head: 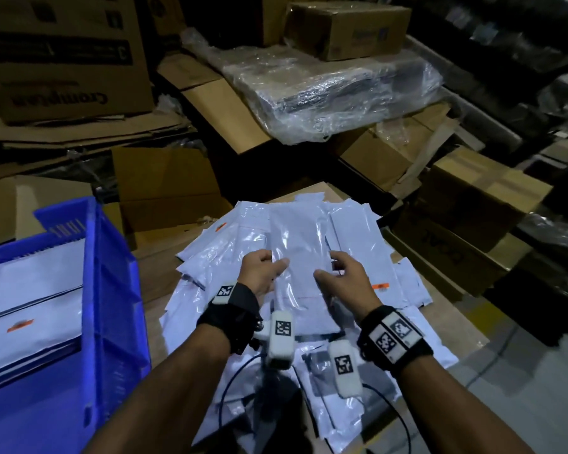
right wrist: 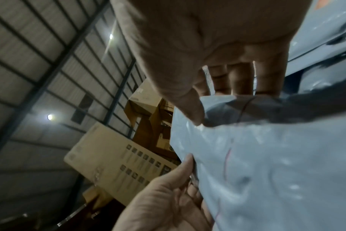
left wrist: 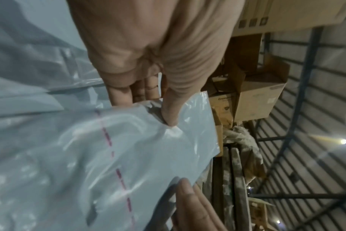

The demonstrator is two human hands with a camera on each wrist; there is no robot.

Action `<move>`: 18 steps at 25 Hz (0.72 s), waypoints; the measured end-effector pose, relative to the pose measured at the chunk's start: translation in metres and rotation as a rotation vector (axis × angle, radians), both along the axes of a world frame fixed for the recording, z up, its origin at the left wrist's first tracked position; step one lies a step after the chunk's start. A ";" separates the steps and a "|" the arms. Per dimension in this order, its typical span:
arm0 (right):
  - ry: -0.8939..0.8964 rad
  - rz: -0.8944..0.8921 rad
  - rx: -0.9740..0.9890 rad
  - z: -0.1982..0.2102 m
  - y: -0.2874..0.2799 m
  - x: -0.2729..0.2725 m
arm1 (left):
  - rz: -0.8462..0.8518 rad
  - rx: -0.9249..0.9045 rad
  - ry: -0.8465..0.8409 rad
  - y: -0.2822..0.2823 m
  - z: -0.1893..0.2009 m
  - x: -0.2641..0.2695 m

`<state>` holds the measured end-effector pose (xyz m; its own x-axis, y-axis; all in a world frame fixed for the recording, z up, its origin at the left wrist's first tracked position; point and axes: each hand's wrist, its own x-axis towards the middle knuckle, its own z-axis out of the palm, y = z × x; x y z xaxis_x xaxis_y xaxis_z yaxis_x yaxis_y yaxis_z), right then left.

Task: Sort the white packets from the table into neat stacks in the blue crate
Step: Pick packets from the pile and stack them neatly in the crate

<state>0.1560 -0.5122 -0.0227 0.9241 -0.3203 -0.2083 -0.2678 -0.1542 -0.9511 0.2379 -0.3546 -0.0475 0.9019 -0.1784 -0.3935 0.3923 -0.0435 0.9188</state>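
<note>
Blue plastic crate point(head: 112, 290): stood at the lower left of the head view, holding flat stacks of white packets point(head: 30, 290), one with an orange label.
Left hand point(head: 259, 273): sat left of centre, thumb on top of the held white plastic packet point(head: 297, 253) and fingers beneath it, pinching its left edge; thumb tip pressed into the film in the left wrist view point(left wrist: 169, 115).
Held white plastic packet: lay lifted between both hands at centre, above the pile, a red dashed line across it point(left wrist: 117, 156).
Right hand point(head: 345, 276): gripped the packet's right edge, thumb on top, fingers curled under point(right wrist: 237, 75).
Loose pile of white packets point(head: 358, 231): spread over the table at centre and lower centre, overlapping.
Brown cardboard boxes point(head: 63, 54): filled the upper frame and right side.
Clear-wrapped bundle point(head: 335, 83): rested on boxes at upper centre.
</note>
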 end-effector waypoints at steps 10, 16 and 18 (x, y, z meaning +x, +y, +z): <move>-0.052 0.311 0.236 0.013 0.006 -0.004 | 0.120 -0.192 -0.135 0.034 0.067 0.012; -0.054 0.428 0.166 0.008 0.008 -0.011 | 0.354 -0.298 -0.225 0.064 0.096 0.028; -0.057 0.432 0.108 0.007 0.006 -0.011 | 0.363 -0.166 -0.315 0.072 0.098 0.033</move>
